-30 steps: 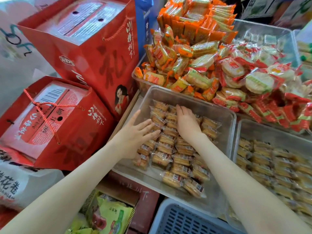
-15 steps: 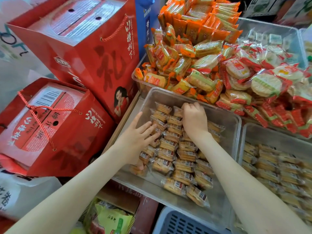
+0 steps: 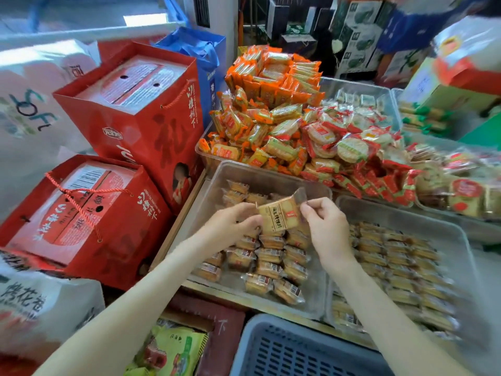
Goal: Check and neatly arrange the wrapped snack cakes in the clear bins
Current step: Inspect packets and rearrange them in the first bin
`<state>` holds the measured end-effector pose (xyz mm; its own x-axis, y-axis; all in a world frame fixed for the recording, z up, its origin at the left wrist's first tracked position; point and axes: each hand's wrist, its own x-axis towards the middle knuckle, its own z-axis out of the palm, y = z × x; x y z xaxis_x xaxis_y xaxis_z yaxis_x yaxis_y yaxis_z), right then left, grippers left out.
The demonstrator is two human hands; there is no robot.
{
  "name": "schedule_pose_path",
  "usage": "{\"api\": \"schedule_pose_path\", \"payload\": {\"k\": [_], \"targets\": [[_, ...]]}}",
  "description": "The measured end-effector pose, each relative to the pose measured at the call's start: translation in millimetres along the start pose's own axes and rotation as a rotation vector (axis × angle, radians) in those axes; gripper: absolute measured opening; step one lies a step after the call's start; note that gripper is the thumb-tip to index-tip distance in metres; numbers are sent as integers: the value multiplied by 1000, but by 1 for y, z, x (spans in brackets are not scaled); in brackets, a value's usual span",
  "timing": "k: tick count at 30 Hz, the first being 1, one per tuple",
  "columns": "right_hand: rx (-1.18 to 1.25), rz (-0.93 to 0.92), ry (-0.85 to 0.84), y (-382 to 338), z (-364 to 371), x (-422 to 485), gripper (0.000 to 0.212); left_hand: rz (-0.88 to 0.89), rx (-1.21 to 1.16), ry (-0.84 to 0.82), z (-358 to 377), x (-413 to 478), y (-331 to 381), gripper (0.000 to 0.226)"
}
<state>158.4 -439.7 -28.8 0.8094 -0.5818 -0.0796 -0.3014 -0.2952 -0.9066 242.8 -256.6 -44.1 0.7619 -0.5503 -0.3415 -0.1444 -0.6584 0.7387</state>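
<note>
One wrapped snack cake [image 3: 280, 215] is held up above the near clear bin [image 3: 206, 199], its label facing me. My left hand [image 3: 233, 222] pinches its left edge and my right hand [image 3: 325, 223] pinches its right edge. Below them several wrapped snack cakes [image 3: 271, 264] lie in rows in that bin, and a few more sit at its far end [image 3: 238, 187]. A second clear bin [image 3: 444, 234] to the right holds several of the same cakes.
Two red gift boxes [image 3: 141, 109] [image 3: 81, 210] stand left of the bin. Behind it are heaped orange-wrapped snacks [image 3: 260, 126] and red-wrapped rice crackers [image 3: 349, 147]. A blue-grey slotted crate [image 3: 292, 351] sits in front, beside green packets [image 3: 173, 351].
Both hands left the rows in the bin and rose, lifting one cake between them. The camera view tilted up.
</note>
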Motion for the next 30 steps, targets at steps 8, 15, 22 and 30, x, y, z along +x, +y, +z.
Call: {"api": "schedule_pose_path", "payload": {"k": [8, 15, 22, 30], "targets": [[320, 80, -22, -13, -37, -84, 9, -77, -574, 187, 21, -72, 39, 20], [554, 106, -54, -18, -53, -126, 18, 151, -693, 84, 24, -132, 41, 11], [677, 140, -128, -21, -59, -144, 18, 247, -738, 168, 29, -166, 48, 10], [214, -302, 17, -32, -49, -174, 12, 112, -674, 57, 50, -183, 66, 42]]}}
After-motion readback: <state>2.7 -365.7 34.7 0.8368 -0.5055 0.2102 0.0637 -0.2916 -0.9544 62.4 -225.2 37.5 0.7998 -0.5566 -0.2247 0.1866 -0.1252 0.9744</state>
